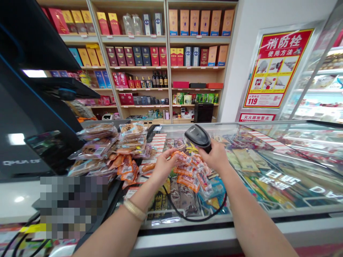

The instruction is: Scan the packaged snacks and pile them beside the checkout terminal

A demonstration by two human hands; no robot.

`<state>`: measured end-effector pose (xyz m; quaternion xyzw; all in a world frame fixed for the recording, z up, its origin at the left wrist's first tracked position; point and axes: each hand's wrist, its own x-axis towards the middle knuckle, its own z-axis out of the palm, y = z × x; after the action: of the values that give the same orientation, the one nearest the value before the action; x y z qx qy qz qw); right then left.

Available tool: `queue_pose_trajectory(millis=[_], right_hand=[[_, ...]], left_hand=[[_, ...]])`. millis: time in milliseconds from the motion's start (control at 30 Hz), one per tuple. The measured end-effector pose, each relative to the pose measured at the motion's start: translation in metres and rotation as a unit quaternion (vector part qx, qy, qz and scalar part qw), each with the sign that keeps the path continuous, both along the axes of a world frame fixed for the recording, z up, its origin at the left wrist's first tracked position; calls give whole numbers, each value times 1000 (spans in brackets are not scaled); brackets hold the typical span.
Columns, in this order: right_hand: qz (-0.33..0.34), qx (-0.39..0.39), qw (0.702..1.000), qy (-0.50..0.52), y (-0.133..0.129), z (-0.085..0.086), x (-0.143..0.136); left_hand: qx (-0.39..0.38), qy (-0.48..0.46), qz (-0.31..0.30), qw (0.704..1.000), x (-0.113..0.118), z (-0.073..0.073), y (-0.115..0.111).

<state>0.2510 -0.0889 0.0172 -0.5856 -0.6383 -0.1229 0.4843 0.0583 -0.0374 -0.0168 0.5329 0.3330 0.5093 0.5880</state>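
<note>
A string of small orange snack packets (191,171) hangs between the two hands above the glass worktop (281,167), its upper end pinched in the fingertip grip of the left hand (162,166), while the right hand (215,157) has its grip pressed together around a black barcode scanner (197,136) just above and to the right of the packets (its black cable (193,214) loops down toward the near edge). To the left, a heap of bagged snacks (107,150) lies beside a dark till screen (32,117). Under the glass, the chest holds flat wrapped goods, and the far wooden shelves (166,53) carry boxes and bottles.
</note>
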Motion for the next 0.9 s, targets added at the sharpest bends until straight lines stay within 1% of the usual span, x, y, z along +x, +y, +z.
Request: queue_pose_trajectory(millis=[67, 100, 133, 200, 233, 267, 333, 400, 467, 567, 633, 667, 700, 767, 833, 900], right_hand=[[0, 1, 1000, -3, 0, 0, 0], [1, 1, 1000, -5, 0, 0, -1], [2, 1, 1000, -6, 0, 0, -2], [3, 2, 1000, -9, -1, 0, -3], [2, 2, 1000, -9, -1, 0, -3], [0, 1, 1000, -9, -1, -1, -3], [-5, -1, 1000, -8, 0, -1, -2], [-4, -3, 1000, -5, 0, -1, -2], [-1, 0, 1000, -2, 1, -1, -1], [2, -2, 1000, 3, 0, 0, -2], [5, -8, 1000, 2, 0, 0, -2], [5, -11, 1000, 2, 0, -1, -2], [4, -13, 1000, 2, 0, -1, -2], [2, -15, 1000, 2, 1, -3, -1], [0, -16, 1000, 2, 1, -4, 0], [2, -19, 1000, 0, 2, -4, 0]], left_hand=[[52, 69, -29, 996, 4, -10, 2], [96, 117, -33, 988, 5, -14, 3], [148, 171, -27, 974, 5, -18, 5], [248, 274, -6, 929, 4, -23, 7], [285, 316, 1, 905, 3, -24, 7], [311, 349, 3, 884, 1, -23, 6], [337, 396, 1, 854, -2, -17, 4], [344, 442, 19, 828, -8, -6, 0], [333, 510, 60, 791, -18, 8, -3], [285, 634, 128, 707, -36, 28, -3], [252, 698, 140, 655, -47, 37, -3], [240, 720, 135, 637, -50, 39, -2], [229, 736, 126, 624, -53, 40, -2], [213, 755, 103, 611, -54, 41, -2], [196, 765, 83, 608, -54, 40, -2], [177, 768, 66, 612, -53, 39, -1]])
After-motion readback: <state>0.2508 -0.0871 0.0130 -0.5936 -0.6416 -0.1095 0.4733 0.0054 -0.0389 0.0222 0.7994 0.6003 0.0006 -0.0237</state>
